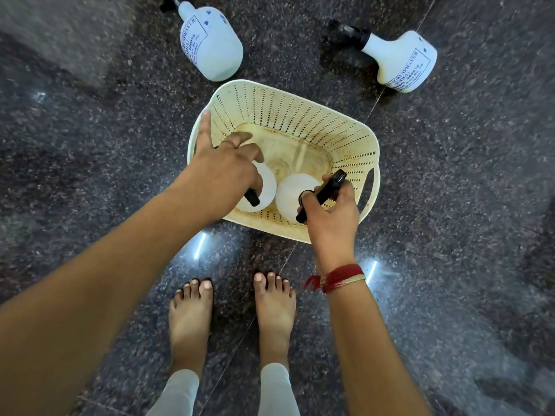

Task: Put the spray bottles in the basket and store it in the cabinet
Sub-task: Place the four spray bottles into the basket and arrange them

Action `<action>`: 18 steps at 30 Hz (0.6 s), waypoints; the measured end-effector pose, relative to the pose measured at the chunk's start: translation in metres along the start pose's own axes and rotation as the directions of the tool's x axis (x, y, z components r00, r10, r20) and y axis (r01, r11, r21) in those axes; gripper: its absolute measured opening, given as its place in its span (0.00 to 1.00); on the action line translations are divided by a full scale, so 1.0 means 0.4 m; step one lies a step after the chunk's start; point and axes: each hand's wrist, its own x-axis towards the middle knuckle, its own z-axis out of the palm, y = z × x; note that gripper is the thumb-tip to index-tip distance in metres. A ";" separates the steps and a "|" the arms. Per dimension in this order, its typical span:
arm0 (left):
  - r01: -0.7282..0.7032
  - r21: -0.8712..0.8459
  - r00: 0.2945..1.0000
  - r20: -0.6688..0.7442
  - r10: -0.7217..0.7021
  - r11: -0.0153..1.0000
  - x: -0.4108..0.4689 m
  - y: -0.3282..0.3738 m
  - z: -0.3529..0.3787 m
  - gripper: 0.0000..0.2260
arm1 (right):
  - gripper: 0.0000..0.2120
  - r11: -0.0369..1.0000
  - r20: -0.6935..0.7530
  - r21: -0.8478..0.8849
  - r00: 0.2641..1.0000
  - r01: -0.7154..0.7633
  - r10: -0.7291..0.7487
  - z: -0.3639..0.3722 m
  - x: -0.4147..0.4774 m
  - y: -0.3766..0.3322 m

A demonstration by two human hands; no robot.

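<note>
A cream perforated basket (300, 115) sits on the dark granite floor. Two white spray bottles stand upright inside it, seen from above. My left hand (222, 172) covers the top of the left bottle (265, 187), its black trigger poking out below my palm, fingers partly spread. My right hand (330, 214) grips the black spray head of the right bottle (291, 193). Two more white spray bottles lie on their sides beyond the basket: one at the back left (210, 40), one at the back right (399, 60).
My bare feet (231, 310) stand just in front of the basket. The polished granite floor (90, 175) spreads all around. A paler patch of floor shows at the top left (54, 31). No cabinet is in view.
</note>
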 end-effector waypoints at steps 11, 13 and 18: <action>-0.163 -0.357 0.932 -0.363 0.025 0.920 -0.036 0.002 0.026 0.25 | 0.08 0.979 -0.013 0.139 0.988 -0.152 0.155 0.025 -0.001 0.001; 0.074 -0.631 0.907 -0.280 -0.316 0.772 -0.063 0.041 0.035 0.25 | 0.12 0.991 -0.031 0.026 0.990 -0.135 0.136 0.026 -0.008 0.005; 0.367 -0.644 0.877 0.000 -0.480 0.671 -0.076 0.110 0.078 0.22 | 0.19 0.963 -0.076 -0.269 0.997 -0.027 0.007 0.008 -0.020 0.013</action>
